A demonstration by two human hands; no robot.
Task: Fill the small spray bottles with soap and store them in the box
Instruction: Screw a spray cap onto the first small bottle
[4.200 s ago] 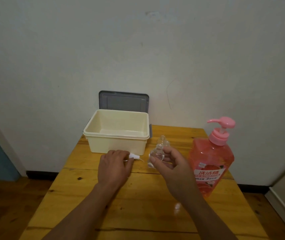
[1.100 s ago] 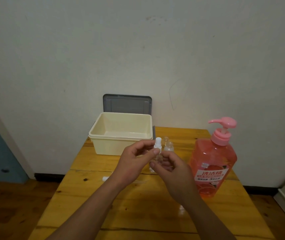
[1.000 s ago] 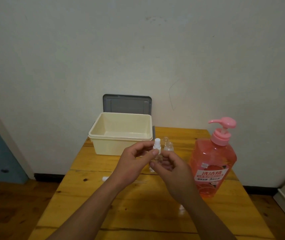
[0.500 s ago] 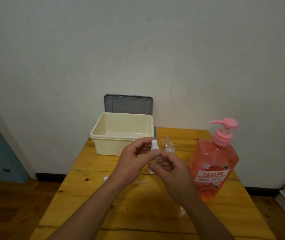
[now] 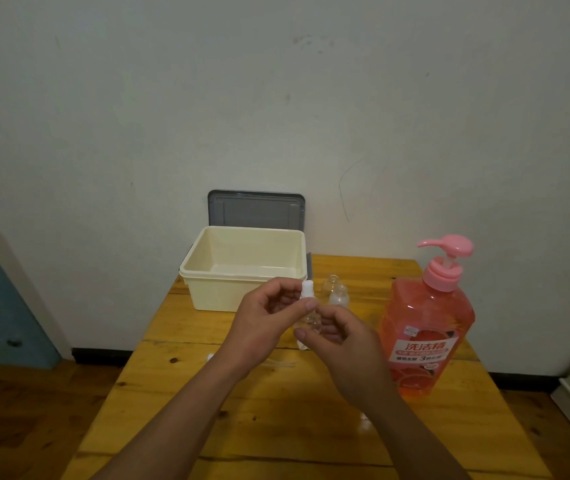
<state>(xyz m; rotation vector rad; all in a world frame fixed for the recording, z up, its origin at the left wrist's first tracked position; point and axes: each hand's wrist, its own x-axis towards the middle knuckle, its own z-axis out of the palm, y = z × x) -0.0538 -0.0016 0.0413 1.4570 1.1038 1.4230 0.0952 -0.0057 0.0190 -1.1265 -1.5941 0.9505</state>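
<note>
Holding a small clear spray bottle (image 5: 311, 323) with white sprayer (image 5: 307, 290).

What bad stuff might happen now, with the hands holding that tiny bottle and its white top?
The small bottle is held by the right hand while the left hand pinches its white spray top; it might slip and drop onto the table.
Two uncapped little bottles stand just behind the hands; a bump might topple them.
The tall soap bottle stands close beside the right arm; a sideways swing might knock it.
</note>
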